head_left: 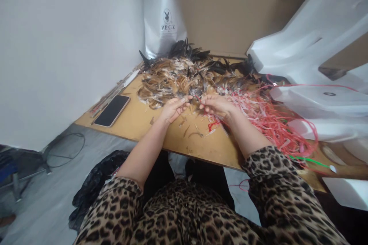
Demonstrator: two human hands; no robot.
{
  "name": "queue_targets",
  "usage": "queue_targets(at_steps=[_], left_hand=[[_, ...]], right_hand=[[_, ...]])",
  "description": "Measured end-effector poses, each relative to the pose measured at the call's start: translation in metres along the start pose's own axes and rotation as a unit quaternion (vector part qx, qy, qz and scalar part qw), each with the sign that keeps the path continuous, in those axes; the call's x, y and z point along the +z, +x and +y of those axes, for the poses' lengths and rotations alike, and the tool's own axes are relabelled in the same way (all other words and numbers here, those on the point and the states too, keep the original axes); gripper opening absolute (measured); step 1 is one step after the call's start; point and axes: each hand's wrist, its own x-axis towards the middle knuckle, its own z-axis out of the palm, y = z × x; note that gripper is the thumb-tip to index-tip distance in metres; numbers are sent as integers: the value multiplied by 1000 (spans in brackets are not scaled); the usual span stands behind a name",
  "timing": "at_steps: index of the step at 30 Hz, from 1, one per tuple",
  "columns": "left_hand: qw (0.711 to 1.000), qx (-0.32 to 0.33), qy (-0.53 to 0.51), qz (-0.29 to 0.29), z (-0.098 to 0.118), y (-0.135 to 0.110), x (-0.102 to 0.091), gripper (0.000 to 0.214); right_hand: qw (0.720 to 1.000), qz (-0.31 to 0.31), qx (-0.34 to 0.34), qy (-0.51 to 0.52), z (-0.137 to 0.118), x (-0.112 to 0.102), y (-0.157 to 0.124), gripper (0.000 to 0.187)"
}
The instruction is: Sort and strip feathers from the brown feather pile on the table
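Note:
My left hand (174, 108) is closed in a pinch at the near edge of a feather pile (169, 78); what lies between its fingertips is too small to make out. Close beside it, my right hand (216, 105) pinches a thin red string (198, 98), whose end shows in the gap between both hands. Brown and tan feathers make up most of the pile, with black ones at the back. To the right of my right hand spreads a tangled heap of red and pink strings (276, 122). Loose feather bits (195, 132) lie below my hands.
A phone (112, 111) lies at the left of the wooden table (143, 122), near a white wall. Behind the feathers stands a silver bag (163, 19). A white sewing machine (316, 99) takes up the right. A black plastic bag (94, 183) sits on the floor.

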Motion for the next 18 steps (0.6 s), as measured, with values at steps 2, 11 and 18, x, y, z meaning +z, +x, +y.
queue_targets(at_steps=[2,11,18], left_hand=[[1000,-4,7,-13,0,-1,1,16],[993,-67,91,-32,-7,-1,3,26],[996,-71,60,3,-9,3,-3,17]], right_hand=[[999,-27,5,-25,3,7,2,25],[986,-46,-31,-160,-4,18,-6,24],[933,46,-8,-357,-19,-2,-19,26]])
